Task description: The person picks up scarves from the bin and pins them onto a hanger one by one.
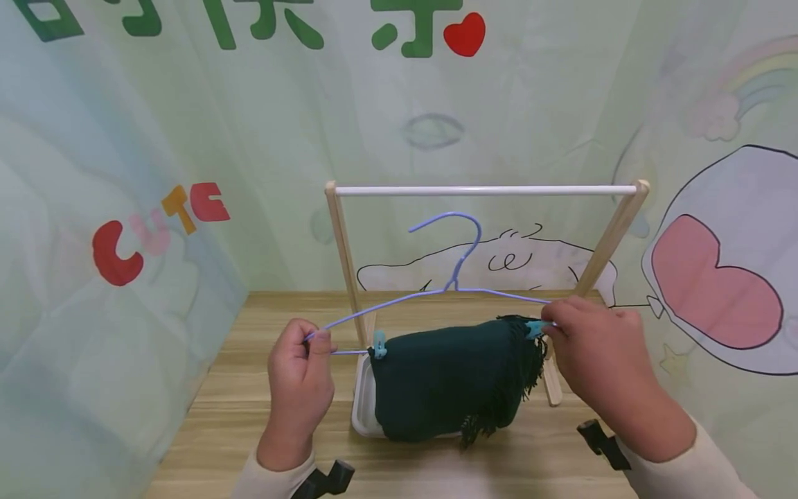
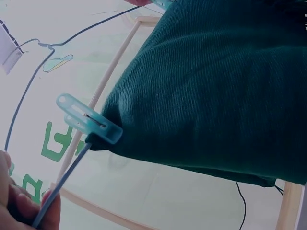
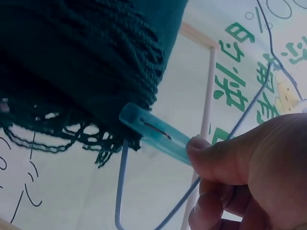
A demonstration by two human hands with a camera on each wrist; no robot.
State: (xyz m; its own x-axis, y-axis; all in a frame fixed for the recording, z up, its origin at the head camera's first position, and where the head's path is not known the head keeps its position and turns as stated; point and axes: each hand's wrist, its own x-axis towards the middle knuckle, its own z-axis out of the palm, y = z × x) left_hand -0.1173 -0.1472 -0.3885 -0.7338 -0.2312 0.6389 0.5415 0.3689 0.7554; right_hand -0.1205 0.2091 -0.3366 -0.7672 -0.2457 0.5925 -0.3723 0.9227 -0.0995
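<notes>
A blue wire hanger (image 1: 386, 303) is held up in front of the rack, its hook at the top. Over its lower bar hangs a folded dark green fringed scarf (image 1: 445, 381). One light blue clothespin (image 2: 91, 120) clamps the scarf's left edge to the bar. My left hand (image 1: 303, 378) grips the hanger's left corner. With thumb and finger my right hand (image 1: 601, 364) pinches the handle end of a second blue clothespin (image 3: 156, 132), which sits on the fringed right edge. The hanger's right corner passes by those fingers.
Behind the hanger stands a wooden rack with a white top rail (image 1: 486, 190). Partly covered by the scarf, a white tray (image 1: 364, 409) lies on the wood-grain table (image 1: 231, 388). A printed curtain (image 1: 280, 138) encloses the back and sides.
</notes>
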